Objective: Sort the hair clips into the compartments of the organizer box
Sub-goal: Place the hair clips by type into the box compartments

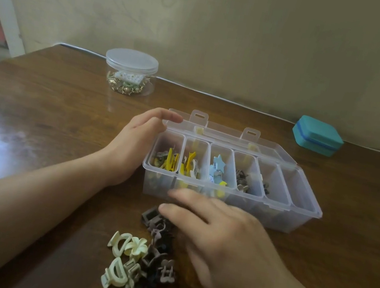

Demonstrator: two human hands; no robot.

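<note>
A clear plastic organizer box (303, 216) lies open on the wooden table, its lid folded back. Its left compartments hold yellow clips (170, 162), the middle one blue clips (218, 171), then dark clips (243, 180); the rightmost looks empty. My left hand (137, 142) rests against the box's left end, fingers curled over the lid's corner. A loose pile of hair clips (150, 261), cream and brown, lies in front of the box. My right hand (212, 239) hovers palm down over the pile's right side, fingers spread, nothing visibly held.
A round clear jar (130, 71) with a lid, filled with gold trinkets, stands at the back left. A closed teal case (317, 135) sits at the back right by the wall. A bright light glare marks the table's left side.
</note>
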